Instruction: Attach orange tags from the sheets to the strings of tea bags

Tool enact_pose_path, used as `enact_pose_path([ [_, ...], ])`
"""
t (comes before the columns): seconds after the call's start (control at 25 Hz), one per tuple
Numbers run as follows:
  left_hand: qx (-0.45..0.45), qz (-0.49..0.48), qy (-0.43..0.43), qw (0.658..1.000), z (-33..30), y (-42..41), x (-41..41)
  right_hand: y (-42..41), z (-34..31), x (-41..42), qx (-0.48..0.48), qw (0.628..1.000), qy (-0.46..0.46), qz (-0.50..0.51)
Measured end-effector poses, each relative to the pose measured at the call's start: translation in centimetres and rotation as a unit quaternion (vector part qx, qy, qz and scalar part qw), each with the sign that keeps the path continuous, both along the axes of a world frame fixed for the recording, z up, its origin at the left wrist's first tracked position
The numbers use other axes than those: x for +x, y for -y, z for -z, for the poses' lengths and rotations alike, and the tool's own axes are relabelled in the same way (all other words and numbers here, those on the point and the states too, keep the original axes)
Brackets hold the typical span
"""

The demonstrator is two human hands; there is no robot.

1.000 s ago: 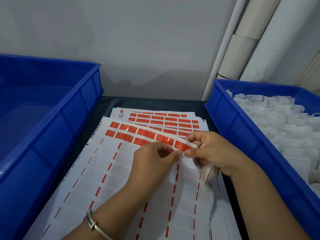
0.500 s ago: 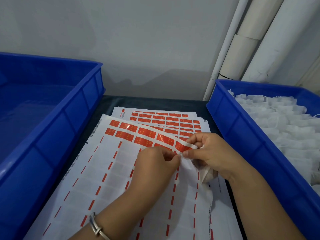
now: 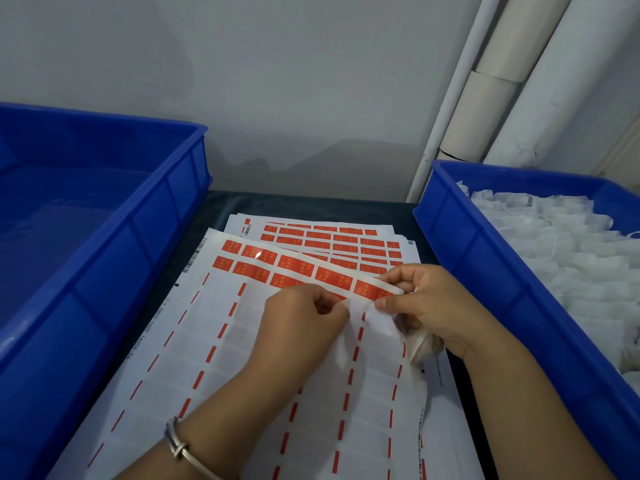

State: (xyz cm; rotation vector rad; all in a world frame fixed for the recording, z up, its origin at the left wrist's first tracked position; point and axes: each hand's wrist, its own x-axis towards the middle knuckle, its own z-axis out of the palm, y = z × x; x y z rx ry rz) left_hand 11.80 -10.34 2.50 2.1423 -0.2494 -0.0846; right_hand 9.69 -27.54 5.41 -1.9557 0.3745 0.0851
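the left hand [image 3: 304, 317] has its grip pinched together at the near edge of the top tag sheet [image 3: 221, 341], thumb and forefinger closed on the lifted paper just beside the last orange tags. the right hand [image 3: 426, 303], at 3 o'clock of it and nearly touching, pinches the curled corner of that sheet by an orange tag [image 3: 372, 289], while its lower fingers curl round a tea bag [image 3: 424, 346] tucked under the palm; whether the string is already between the fingertips i cannot tell.

the top sheet is mostly stripped: only two rows of orange tags are left at its 12 o'clock end, roughly ten in all, though the hands hide some. below them only bare backing and red dashes. so this sheet looks nearly used up, but the job itself seems far from over.

further out, at 12 o'clock, more sheets [image 3: 332, 237] lie fanned beneath, at least two, still full of tags. two blue crates flank the table [image 3: 221, 206]: the right crate [image 3: 485, 258] at 3 o'clock is heaped with white tea bags, too many to count; the left crate [image 3: 104, 237] at 9 o'clock shows no bags in the part visible.
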Motion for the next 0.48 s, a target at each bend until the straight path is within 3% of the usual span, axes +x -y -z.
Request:
enact_pose_path([
  [0.2, 0.049, -0.01, -0.006, 0.999, -0.3, -1.9, 1.2, 0.3, 0.4, 0.1, -0.02, 1.0, -0.013, 0.012],
  [0.32, 0.055, -0.027, -0.035, 0.997, -0.3, -2.8, 1.7, 0.2, 0.5, 0.0, -0.078, 0.996, 0.005, 0.03],
  [0.4, 0.03, -0.049, -0.058, 0.997, -0.3, -3.1, 1.8, 0.4, 0.3, -0.1, -0.103, 0.993, 0.021, 0.058],
  [0.48, -0.036, -0.083, -0.096, 0.991, 0.0, -3.3, 1.8, 0.6, -0.1, -0.4, -0.061, 0.993, 0.029, 0.101],
])
